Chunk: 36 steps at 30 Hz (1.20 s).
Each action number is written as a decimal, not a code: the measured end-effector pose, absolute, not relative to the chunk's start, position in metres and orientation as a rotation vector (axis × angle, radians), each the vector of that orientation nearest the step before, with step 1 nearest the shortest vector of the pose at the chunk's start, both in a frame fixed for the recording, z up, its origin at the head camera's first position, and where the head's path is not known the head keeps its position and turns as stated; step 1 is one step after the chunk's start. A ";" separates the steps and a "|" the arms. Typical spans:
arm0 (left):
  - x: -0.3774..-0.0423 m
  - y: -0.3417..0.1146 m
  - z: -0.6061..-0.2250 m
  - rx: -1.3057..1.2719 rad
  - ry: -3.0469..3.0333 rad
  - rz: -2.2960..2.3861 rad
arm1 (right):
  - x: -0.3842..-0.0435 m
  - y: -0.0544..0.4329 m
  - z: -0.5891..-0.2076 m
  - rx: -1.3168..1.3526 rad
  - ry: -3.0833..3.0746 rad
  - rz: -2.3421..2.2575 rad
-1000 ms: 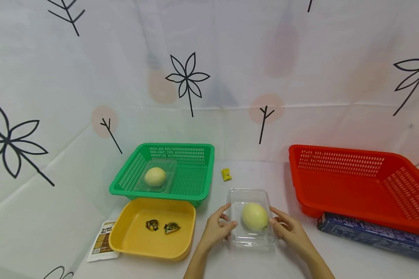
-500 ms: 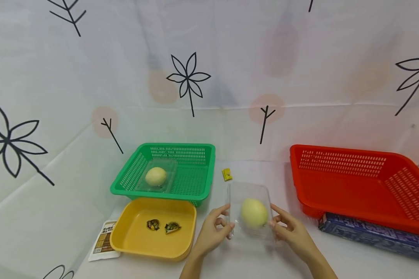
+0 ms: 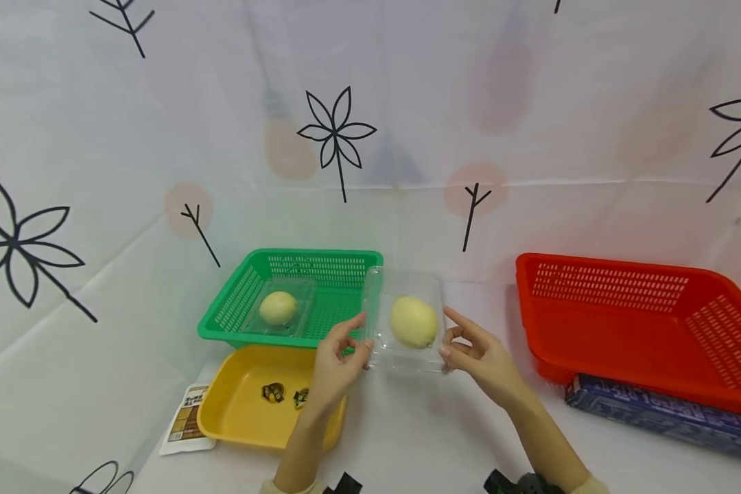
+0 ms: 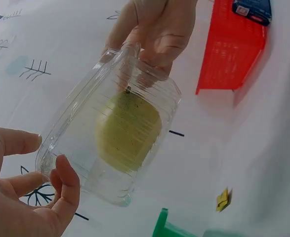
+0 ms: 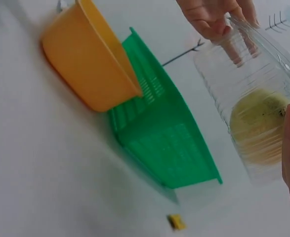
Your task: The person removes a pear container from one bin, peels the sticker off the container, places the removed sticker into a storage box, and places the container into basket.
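Note:
A clear plastic box (image 3: 401, 360) with a pale yellow, melon-like fruit (image 3: 414, 321) inside is held in the air by both hands. My left hand (image 3: 336, 363) pinches its left side between thumb and fingers, while my right hand (image 3: 478, 353) grips the opposite side. In the left wrist view, the fruit (image 4: 128, 131) shows through the ridged plastic, its stem end towards the right hand (image 4: 162, 29). Just left of the held box stands a green basket (image 3: 370, 257). Inside it is another clear box (image 3: 305, 298) with a similar fruit (image 3: 278, 308).
A yellow basin (image 3: 237, 418) with small dark wrapped pieces (image 3: 273, 392) stands before the green basket, beside a white-brown packet (image 3: 186, 422). To the right are a red basket (image 3: 593, 322) and a long blue box (image 3: 661, 417). A small yellow packet (image 4: 224, 200) lies on the table.
Both hands have lifted the clear box with the fruit off the table and carried it forward and left, towards the green basket. It now covers the small yellow packet in the head view.

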<state>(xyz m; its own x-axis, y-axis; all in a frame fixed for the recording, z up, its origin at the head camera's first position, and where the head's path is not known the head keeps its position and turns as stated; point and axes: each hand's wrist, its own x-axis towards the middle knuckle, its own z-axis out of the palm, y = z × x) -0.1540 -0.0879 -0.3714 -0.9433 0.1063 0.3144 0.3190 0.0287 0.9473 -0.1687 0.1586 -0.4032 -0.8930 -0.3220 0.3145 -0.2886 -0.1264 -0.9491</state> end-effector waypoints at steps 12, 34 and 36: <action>-0.174 -0.135 -0.349 -0.181 -2.163 -1.916 | -0.207 0.094 -0.386 -0.707 1.889 -2.278; -0.220 -0.169 -0.376 0.278 -2.081 -1.922 | -0.259 0.025 -0.399 -0.624 2.107 -2.133; -0.225 -0.172 -0.380 0.278 -2.111 -1.927 | -0.262 0.023 -0.401 -0.591 2.143 -2.104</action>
